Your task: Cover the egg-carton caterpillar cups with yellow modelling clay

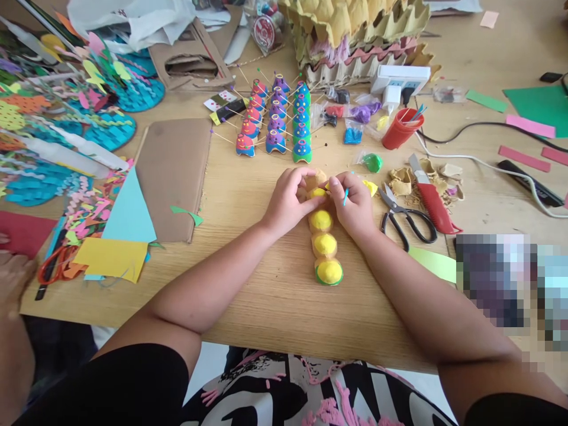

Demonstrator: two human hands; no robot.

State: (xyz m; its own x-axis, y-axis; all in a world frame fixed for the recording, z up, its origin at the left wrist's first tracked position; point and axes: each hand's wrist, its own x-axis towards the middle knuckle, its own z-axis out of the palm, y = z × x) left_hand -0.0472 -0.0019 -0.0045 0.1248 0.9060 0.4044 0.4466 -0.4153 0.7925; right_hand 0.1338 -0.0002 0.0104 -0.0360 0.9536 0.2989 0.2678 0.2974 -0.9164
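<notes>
A strip of egg-carton cups [326, 258] lies lengthwise on the table in front of me, its domes covered with yellow clay and a green rim at the near end. My left hand [290, 198] grips the far end of the strip, thumb and fingers around a yellow dome. At the opposite side, my right hand [354, 204] is closed on a thin light-blue stick [346, 197], close to that same dome. Its working end is hidden by the fingers. Yellow clay [370, 187] in a wrapper shows just beyond the right hand.
Beyond my hands stand painted caterpillars [302, 124] with pins. Scissors [406, 216], a red-handled knife [430, 198] and a red cup [402, 130] of sticks lie to the right. Cardboard [173, 177] and paper scraps are left; another person's hand [13, 275] rests at the far left.
</notes>
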